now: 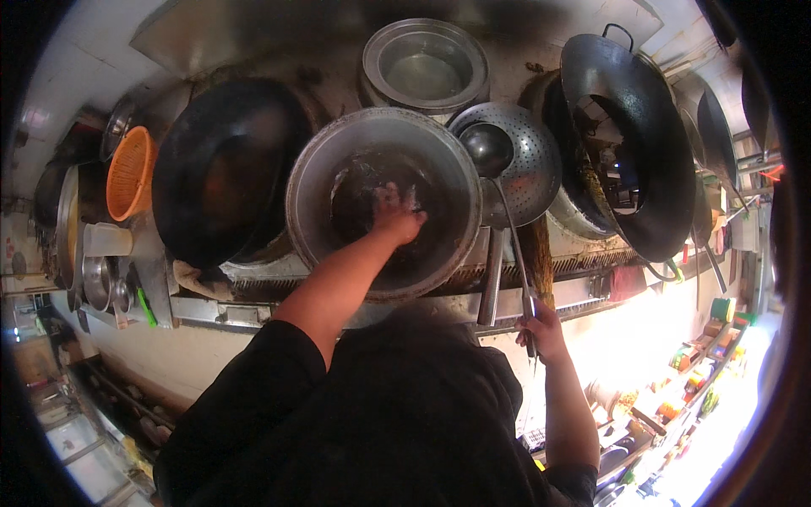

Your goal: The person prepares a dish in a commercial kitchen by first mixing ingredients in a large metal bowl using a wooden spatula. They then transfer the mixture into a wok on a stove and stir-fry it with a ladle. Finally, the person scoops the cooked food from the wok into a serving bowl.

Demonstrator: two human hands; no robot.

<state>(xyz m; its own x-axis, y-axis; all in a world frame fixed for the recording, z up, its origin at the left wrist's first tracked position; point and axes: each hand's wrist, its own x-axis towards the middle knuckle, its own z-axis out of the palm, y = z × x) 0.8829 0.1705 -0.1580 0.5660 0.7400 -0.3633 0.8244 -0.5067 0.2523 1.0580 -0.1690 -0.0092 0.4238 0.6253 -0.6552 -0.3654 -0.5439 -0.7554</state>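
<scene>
My left hand [397,214] reaches down into a large round metal basin [304,184], its fingers apart over a dark, wet-looking middle. Whether the fingertips touch the bottom is hard to make out. In my right hand [542,333] is the lower end of a long ladle handle. The ladle's dark metal bowl [486,149] lies over a perforated metal strainer [529,171], just right of the basin. The strainer's own handle [493,279] points towards me, left of the ladle handle.
A metal pot [424,76] with liquid sits behind the basin. On the left stand a black wok [222,171], an orange plastic basket [132,172] and a clear plastic container [108,240]. At right, a large black wok with a hole in its bottom [665,158] leans tilted. A metal counter edge [405,310] runs before me.
</scene>
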